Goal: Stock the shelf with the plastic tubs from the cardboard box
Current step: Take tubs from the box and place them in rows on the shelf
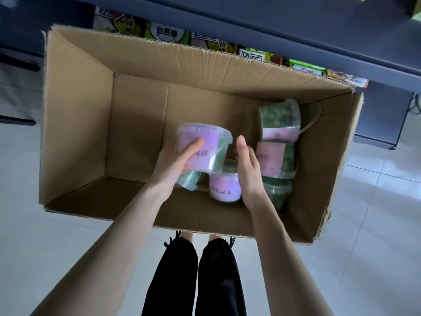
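- Both hands are hanging over the open cardboard box [75, 65], which is sitting on the pale tiled floor [34, 224] below the dark shelf [296, 30].
- Left hand [175, 160] is gripping a lidded plastic tub [202, 142] with a pink label. The thumb is lying across the label and the fingers are wrapping behind, out of sight. The hand is holding the tub roughly upright above the box floor, left of the other tubs.
- Under that hand and the plastic tub, a green tub [190, 180] is lying tilted, half hidden.
- Between the two wrists, a pink tub [225, 188] is lying on the box floor, label facing up.
- Right hand [247, 165] is standing open just beside the held tub's right side — fingers straight and together, thumb pointing up. Whether it is touching the tub I cannot tell.
- Right of it, three more tubs are crowding the box's right end: a handled tub [280, 119] lying on its side farthest away, a middle tub [276, 159] touching it, and a dark green tub [275, 195] nearest.
- Beyond the box's far wall, snack packets [164, 33] are lining the shelf.
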The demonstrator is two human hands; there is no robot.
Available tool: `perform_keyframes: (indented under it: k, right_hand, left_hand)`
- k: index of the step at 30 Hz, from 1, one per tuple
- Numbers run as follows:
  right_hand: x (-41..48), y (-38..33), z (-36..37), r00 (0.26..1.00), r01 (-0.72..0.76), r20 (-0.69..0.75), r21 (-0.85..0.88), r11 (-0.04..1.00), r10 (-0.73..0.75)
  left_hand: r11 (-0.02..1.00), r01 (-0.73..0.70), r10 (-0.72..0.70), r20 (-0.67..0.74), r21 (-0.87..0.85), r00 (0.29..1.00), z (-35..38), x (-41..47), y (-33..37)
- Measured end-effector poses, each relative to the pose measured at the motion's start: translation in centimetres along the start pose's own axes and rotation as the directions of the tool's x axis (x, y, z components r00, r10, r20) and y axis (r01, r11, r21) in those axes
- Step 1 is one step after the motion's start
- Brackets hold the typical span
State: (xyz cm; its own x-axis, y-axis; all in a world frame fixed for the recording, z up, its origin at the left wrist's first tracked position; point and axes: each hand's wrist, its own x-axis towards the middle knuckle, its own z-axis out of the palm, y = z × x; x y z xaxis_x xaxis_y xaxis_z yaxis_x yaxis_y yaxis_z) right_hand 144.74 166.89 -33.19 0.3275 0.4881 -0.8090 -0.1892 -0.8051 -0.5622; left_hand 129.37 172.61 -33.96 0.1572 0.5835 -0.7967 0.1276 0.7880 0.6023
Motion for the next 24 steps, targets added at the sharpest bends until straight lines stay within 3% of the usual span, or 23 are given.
perform_keyframes:
  k: [2,4,6,13,17,20,24]
  right_hand:
    - [-0.5,1.6,-0.8,0.990,0.010,-0.140,-0.114,0.993,-0.026]
    - [-1.3,3.2,-1.2,0.969,0.028,-0.231,-0.249,0.968,-0.088]
    - [-1.7,4.4,-1.1,0.972,0.049,-0.207,-0.292,0.955,-0.113]
    - [0.3,6.8,1.1,0.995,-0.078,-0.097,-0.484,0.872,0.035]
    - [1.9,7.8,2.2,0.993,-0.119,-0.022,-0.300,0.947,0.118]
    - [2.3,7.3,1.7,0.995,-0.092,-0.047,-0.113,0.989,0.088]
    - [-0.9,4.3,-0.6,0.999,0.026,-0.036,0.097,0.995,-0.022]
  left_hand:
    - [0.991,-0.068,0.087,-0.174,0.112,0.981,-0.2,-0.4,-0.3]
    - [0.984,-0.110,0.142,-0.246,0.141,0.959,-0.4,-0.8,-0.8]
    - [0.983,-0.126,0.160,-0.287,0.134,0.944,-0.3,-1.0,-1.0]
    - [0.972,-0.211,0.233,-0.410,0.099,0.882,-0.3,-1.3,-1.2]
    - [0.971,-0.214,0.239,-0.432,0.107,0.870,-1.2,-0.8,-1.6]
    - [0.967,-0.202,0.250,-0.443,0.153,0.861,-1.5,-0.5,-1.4]
    - [0.982,-0.174,0.187,-0.495,0.072,0.848,-1.6,-2.5,-0.4]
